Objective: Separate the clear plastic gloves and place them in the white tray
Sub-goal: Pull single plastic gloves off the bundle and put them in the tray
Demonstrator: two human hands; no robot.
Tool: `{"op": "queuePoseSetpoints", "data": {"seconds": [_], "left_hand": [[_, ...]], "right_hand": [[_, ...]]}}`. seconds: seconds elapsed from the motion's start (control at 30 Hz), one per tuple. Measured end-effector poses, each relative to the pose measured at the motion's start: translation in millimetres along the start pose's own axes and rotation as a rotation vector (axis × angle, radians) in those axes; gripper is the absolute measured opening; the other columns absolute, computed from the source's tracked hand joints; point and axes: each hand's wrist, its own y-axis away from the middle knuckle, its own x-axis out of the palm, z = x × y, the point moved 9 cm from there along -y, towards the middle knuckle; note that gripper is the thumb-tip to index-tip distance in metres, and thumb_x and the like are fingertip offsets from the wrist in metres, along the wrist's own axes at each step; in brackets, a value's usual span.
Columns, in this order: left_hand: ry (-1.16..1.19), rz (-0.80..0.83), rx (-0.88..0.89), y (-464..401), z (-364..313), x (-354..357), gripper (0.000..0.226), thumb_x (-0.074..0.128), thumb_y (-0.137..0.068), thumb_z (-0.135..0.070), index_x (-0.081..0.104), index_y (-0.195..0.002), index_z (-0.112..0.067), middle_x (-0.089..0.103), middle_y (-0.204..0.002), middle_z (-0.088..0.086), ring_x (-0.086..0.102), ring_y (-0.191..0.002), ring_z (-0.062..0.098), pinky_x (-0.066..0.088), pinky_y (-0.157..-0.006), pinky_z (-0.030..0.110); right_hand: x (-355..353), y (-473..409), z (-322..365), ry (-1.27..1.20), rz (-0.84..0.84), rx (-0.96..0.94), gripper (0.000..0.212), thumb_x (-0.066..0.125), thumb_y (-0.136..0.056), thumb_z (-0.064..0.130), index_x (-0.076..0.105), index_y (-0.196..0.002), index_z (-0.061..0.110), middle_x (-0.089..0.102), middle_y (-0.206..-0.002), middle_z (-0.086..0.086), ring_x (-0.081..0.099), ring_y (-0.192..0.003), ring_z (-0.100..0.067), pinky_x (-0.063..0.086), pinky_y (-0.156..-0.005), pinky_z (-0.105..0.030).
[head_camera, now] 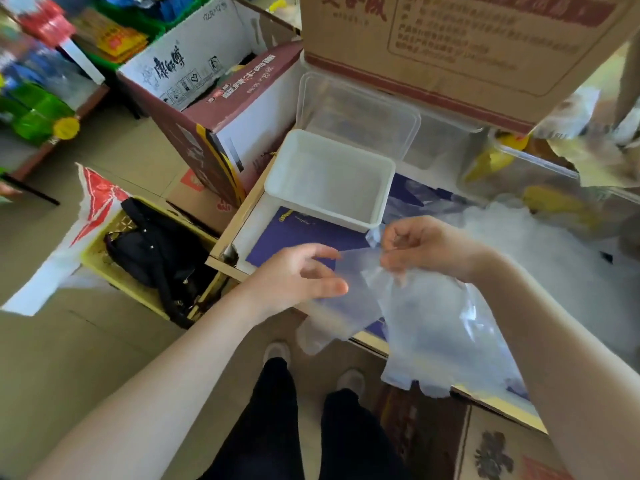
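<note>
Two clear plastic gloves hang between my hands, cuffs up and fingers down. My left hand (pixel 304 275) pinches the cuff of the smaller-looking left glove (pixel 346 306). My right hand (pixel 422 245) pinches the cuff of the right glove (pixel 426 327), whose fingers dangle past the table's front edge. The two gloves overlap in the middle. The white tray (pixel 377 216) stands just beyond my hands on the table, its inside bare. A heap of more clear gloves (pixel 540 244) lies to the right of my right hand.
Clear plastic containers (pixel 356 109) stand behind the tray, under a large cardboard box (pixel 450 39). A purple sheet (pixel 294 233) covers the table. Left of the table are cartons (pixel 214 109) and a yellow crate with a black bag (pixel 156 247). My feet are below.
</note>
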Motion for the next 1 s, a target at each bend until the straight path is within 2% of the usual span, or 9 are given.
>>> {"op": "queuePoseSetpoints", "data": {"seconds": [0.1,0.2,0.3,0.5,0.63,0.73,0.83,0.93,1.0], "left_hand": [[-0.001,-0.206,0.086,-0.2,-10.7,-7.4,0.004,0.067,-0.084,-0.022,0.068,-0.084,-0.018,0.07,-0.07,-0.005,0.064,-0.069,0.006,0.049,-0.069,0.016],[0.15,-0.355,0.068,3.7,4.0,-24.0,0.016,0.055,-0.093,-0.017,0.061,-0.078,-0.016,0.062,-0.056,-0.009,0.055,-0.053,0.004,0.046,-0.056,0.013],[0.061,-0.503,-0.032,8.9,32.5,-48.8,0.018,0.049,-0.096,-0.024,0.058,-0.083,-0.015,0.059,-0.06,-0.008,0.051,-0.054,0.007,0.043,-0.056,0.019],[-0.372,-0.572,-0.137,-8.6,76.1,-78.4,0.017,0.045,-0.097,-0.027,0.053,-0.091,-0.014,0.06,-0.072,0.003,0.061,-0.067,0.021,0.052,-0.063,0.036],[-0.567,-0.662,-0.083,-27.6,69.8,-89.1,0.02,0.04,-0.099,-0.027,0.049,-0.097,-0.009,0.058,-0.075,0.002,0.057,-0.068,0.022,0.047,-0.057,0.036],[-0.514,-0.71,-0.128,-36.2,77.6,-102.3,0.023,0.036,-0.1,-0.029,0.05,-0.106,-0.012,0.064,-0.086,0.006,0.061,-0.075,0.024,0.054,-0.065,0.042],[-0.415,-0.731,-0.143,-37.8,81.2,-113.5,0.023,0.038,-0.099,-0.028,0.047,-0.114,-0.013,0.064,-0.093,0.007,0.064,-0.078,0.028,0.055,-0.067,0.046],[-0.51,-0.745,-0.105,-29.5,68.3,-115.0,0.047,0.049,-0.095,-0.028,0.035,-0.134,-0.006,0.054,-0.124,0.015,0.055,-0.109,0.035,0.051,-0.083,0.046],[-0.639,-0.828,0.076,-15.8,39.3,-110.1,0.06,0.056,-0.092,-0.025,0.03,-0.141,-0.002,0.039,-0.141,0.018,0.038,-0.127,0.035,0.039,-0.099,0.046]], "right_hand": [[1.3,-12.8,8.4,0.111,0.028,0.025,0.016,0.067,-0.085,0.013,0.056,-0.074,0.008,0.064,-0.058,0.002,0.054,-0.05,-0.004,0.039,-0.051,-0.009],[7.9,-17.2,-6.2,0.095,0.133,0.134,0.017,0.073,-0.078,0.028,0.063,-0.087,0.018,0.066,-0.069,0.009,0.056,-0.056,-0.002,0.04,-0.052,-0.01],[15.4,-16.8,-34.3,0.229,0.249,0.275,0.01,0.071,-0.081,0.019,0.067,-0.088,0.026,0.063,-0.061,0.012,0.052,-0.054,0.002,0.037,-0.056,-0.012],[-5.5,-51.1,-48.2,0.403,-0.263,0.256,0.014,0.064,-0.081,0.018,0.064,-0.067,0.02,0.058,-0.061,0.01,0.051,-0.064,-0.008,0.038,-0.054,-0.013],[-7.4,-48.0,-50.6,0.473,-0.353,0.259,0.031,0.066,-0.083,0.037,0.054,-0.056,0.027,0.049,-0.059,0.013,0.045,-0.06,-0.005,0.031,-0.054,-0.018],[-2.3,-37.1,-51.3,0.383,-0.192,0.262,0.038,0.072,-0.079,0.029,0.056,-0.045,0.029,0.052,-0.053,0.016,0.044,-0.054,0.001,0.036,-0.06,-0.017],[-4.7,-26.5,-48.6,0.234,-0.178,0.229,0.011,0.073,-0.076,0.01,0.067,-0.067,0.011,0.058,-0.067,0.002,0.05,-0.065,-0.005,0.042,-0.075,-0.023],[-10.2,-20.8,-41.7,0.084,-0.222,0.167,0.012,0.071,-0.078,0.003,0.067,-0.071,0.012,0.064,-0.069,0.005,0.057,-0.069,-0.004,0.046,-0.08,-0.022],[-8.2,-18.4,-29.7,0.007,-0.187,0.113,0.01,0.067,-0.081,0.002,0.067,-0.075,0.01,0.068,-0.077,0.0,0.059,-0.076,-0.012,0.048,-0.081,-0.025]]}}
